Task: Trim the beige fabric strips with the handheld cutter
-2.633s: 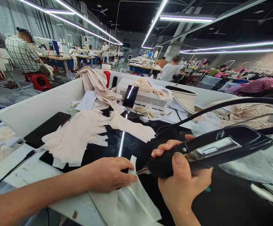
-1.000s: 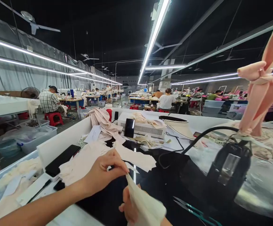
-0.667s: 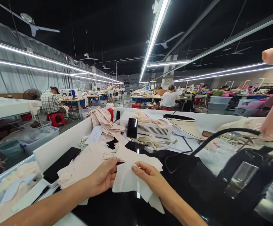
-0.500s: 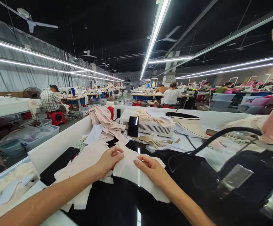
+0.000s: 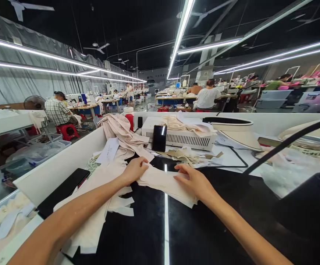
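Note:
A pale cream piece of fabric lies on the glossy black work surface, in front of an upright phone. My left hand has its fingers closed on the fabric's left end. At the other end, my right hand rests with thumb and bent fingers apart, touching the cloth. More cut cream pieces are heaped under and beside my left forearm. A folded pinkish cloth sits beyond my left hand.
A dark flat device lies along the left wall. Behind stand a vented white box, thread spools and a cream visor. A black machine arm with a curved hose occupies the right. People work at tables farther off.
The fabric now lies flatter and farther from me. My right hand has moved right and away, its thumb and fingers wider apart; my left hand has shifted slightly farther forward.

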Demonstrator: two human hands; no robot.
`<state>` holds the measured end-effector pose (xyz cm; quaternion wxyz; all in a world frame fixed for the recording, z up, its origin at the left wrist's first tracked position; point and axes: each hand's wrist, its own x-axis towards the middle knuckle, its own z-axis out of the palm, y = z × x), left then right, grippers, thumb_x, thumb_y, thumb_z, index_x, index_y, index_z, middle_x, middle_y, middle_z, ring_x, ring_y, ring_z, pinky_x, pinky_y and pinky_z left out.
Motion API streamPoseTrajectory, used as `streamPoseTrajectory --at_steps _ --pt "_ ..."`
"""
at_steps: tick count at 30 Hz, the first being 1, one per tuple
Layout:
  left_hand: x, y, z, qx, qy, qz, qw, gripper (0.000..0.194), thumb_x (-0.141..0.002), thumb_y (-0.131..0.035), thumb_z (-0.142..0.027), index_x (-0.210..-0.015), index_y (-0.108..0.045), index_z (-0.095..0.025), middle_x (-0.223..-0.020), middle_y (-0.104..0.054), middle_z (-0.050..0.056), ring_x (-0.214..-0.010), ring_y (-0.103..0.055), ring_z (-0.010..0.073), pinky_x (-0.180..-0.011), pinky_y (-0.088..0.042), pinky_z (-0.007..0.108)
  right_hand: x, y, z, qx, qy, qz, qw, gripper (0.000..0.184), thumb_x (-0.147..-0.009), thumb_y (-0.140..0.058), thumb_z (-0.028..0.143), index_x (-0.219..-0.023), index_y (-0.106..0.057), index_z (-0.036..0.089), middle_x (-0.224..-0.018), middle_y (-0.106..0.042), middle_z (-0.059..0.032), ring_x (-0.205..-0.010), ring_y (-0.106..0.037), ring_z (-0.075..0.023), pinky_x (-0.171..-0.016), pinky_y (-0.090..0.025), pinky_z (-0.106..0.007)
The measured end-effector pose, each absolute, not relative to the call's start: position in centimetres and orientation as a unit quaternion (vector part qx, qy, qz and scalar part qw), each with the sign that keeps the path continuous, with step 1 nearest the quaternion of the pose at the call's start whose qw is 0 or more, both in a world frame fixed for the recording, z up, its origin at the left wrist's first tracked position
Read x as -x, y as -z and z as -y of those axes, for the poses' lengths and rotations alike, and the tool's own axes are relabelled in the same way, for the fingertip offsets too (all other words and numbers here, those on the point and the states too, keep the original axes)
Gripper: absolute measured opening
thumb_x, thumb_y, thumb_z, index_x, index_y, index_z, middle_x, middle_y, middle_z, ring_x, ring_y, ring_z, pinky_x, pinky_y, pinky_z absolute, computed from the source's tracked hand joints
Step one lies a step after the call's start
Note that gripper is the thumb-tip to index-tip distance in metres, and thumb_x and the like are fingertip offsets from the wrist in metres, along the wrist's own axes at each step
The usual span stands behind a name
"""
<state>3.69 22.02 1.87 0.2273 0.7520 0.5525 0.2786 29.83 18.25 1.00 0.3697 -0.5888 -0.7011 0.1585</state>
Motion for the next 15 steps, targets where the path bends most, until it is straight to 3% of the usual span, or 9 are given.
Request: streamPoseTrajectory --at_steps 2,5,11,15 --pt "-3.4 -2.1 -21.7 -0.768 -0.259 -0.547 0.208 0.032 -0.096 -0.062 -0.02 -0.126 -0.074 -0.015 -0.103 -0.074 0.007 -0.099 -0.07 0.0251 -0.094 -0.052 0.034 -29.8 -0.5 -18.4 0.581 -0.151 0.712 0.364 0.026 -0.076 -0.065 0.032 -0.098 -0.077 0.026 -0.107 -0.081 -0.0081 -0.109 -0.074 -0.0344 -0.098 -0.054 -0.047" --pt "-1.9 -3.7 -20.9 -0.793 -0.242 -0.532 0.171 0.036 -0.1 -0.061 -0.021 -0.133 -0.072 -0.017 -0.122 -0.075 0.01 -0.114 -0.07 0.0268 -0.103 -0.051 0.035 -29.9 -0.1 -18.0 0.568 -0.14 0.723 0.366 0.03 -0.079 -0.064 0.041 -0.101 -0.078 0.026 -0.116 -0.081 -0.0112 -0.118 -0.072 -0.0391 -0.106 -0.052 -0.054" --pt "5.3 -7.5 -18.4 -0.802 -0.205 -0.554 0.085 0.021 -0.103 -0.057 -0.023 -0.107 -0.077 -0.019 -0.113 -0.077 0.008 -0.11 -0.071 0.0281 -0.101 -0.052 0.037 -29.3 -0.6 -16.2 0.532 -0.137 0.739 0.39 0.037 -0.085 -0.059 0.058 -0.098 -0.078 0.028 -0.111 -0.083 -0.0094 -0.11 -0.075 -0.0388 -0.103 -0.056 -0.057" --pt "9.6 -7.6 -17.4 -0.781 -0.161 -0.6 0.056 0.017 -0.104 -0.069 -0.028 -0.114 -0.075 -0.015 -0.117 -0.075 0.01 -0.112 -0.071 0.0288 -0.103 -0.056 0.046 -27.7 -0.2 -15.4 0.531 -0.12 0.722 0.427 0.038 -0.083 -0.06 0.062 -0.09 -0.08 0.031 -0.103 -0.084 -0.0073 -0.1 -0.079 -0.0374 -0.095 -0.061 -0.055"
